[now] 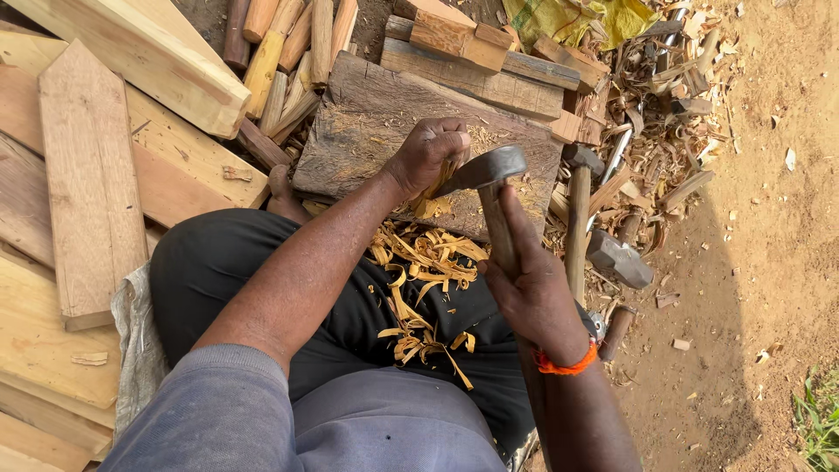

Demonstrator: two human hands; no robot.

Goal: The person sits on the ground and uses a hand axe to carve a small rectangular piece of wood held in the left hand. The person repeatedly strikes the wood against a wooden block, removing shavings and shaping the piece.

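My left hand [426,150] is closed on a small pale wood piece [434,194], pressing it on a worn, dark chopping block [358,131]. Most of the piece is hidden under my fingers. My right hand [527,284], with an orange band at the wrist, grips the wooden handle [498,223] of an adze-like tool. Its grey metal head [483,169] sits right beside my left hand's fingers, over the wood piece. Yellow shavings [421,271] lie over my black trousers and on the block.
Pale planks [87,175] are stacked at the left. Several rounded sticks [280,52] lie behind the block, with short offcuts [489,52] at the top. Two hammers [578,218] [619,260] lie to the right among chips. Bare dirt ground [769,218] spreads farther right.
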